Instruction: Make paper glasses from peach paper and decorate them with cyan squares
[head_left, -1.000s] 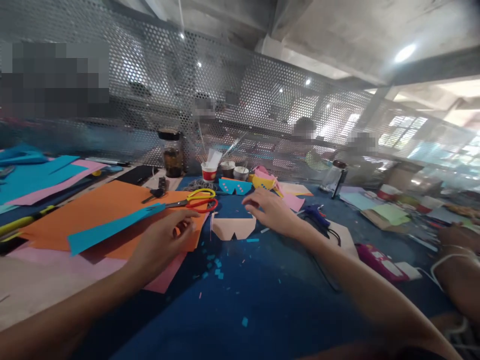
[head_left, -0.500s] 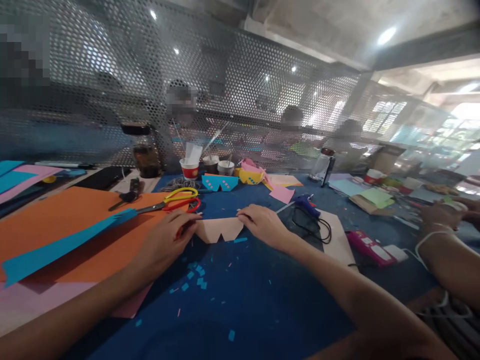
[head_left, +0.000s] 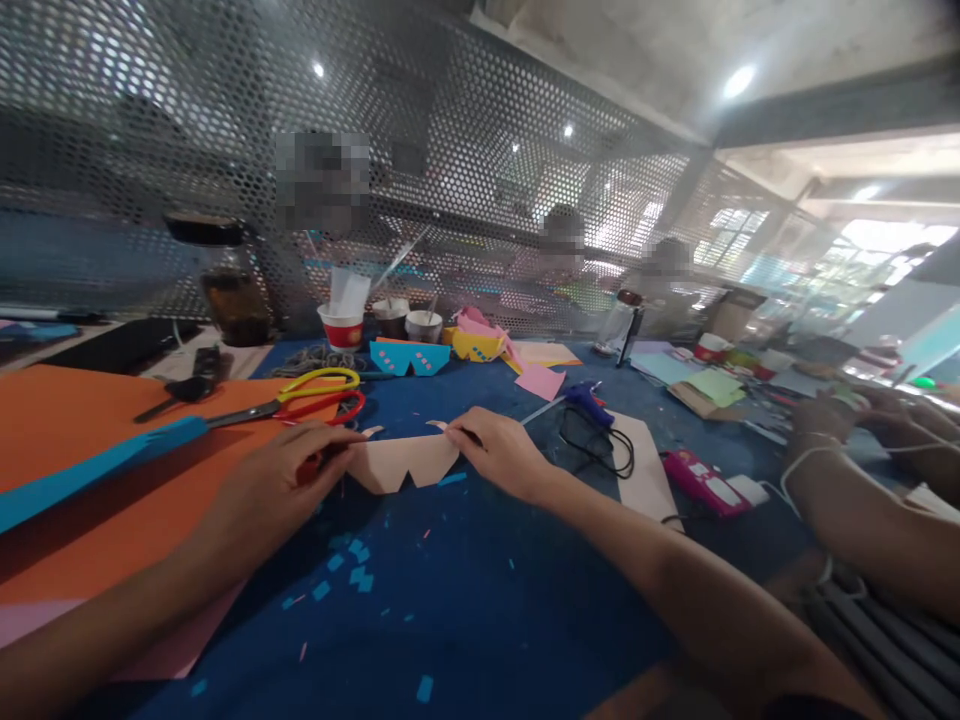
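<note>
The biggest thing is the blue table [head_left: 480, 600]. Behind it stands a grey metal wall full of little holes [head_left: 487, 180].

On the left side of the table lies a big orange sheet [head_left: 112, 480]. A long blue strip [head_left: 90, 470] lies across it, and a pink sheet [head_left: 172, 655] peeks out from under its near edge.

The left hand [head_left: 270, 490] and the right hand [head_left: 499, 455] are both at the middle of the table. Between them is a pale peach paper shape [head_left: 405, 462]. The left hand's thumb and fingers are closed on its left end. The right hand's fingertips pinch its top right corner. The shape is low over the table; I cannot tell if it touches.

Its bottom edge is already cut into big pointy teeth. Its face is plain. A blue paper shape [head_left: 409, 357] farther back has little squares on it, and the peach one has none, so I think it is only partly made.

Just behind the left hand lie scissors [head_left: 315, 395] with yellow and red handles. A blue glue gun [head_left: 589, 403] lies to the right, near the right hand. Small cups [head_left: 341, 328] stand by the wall.

Another person's hand [head_left: 825, 420] is far to the right.

Tiny blue scraps [head_left: 352, 575] dot the table near the left arm.
</note>
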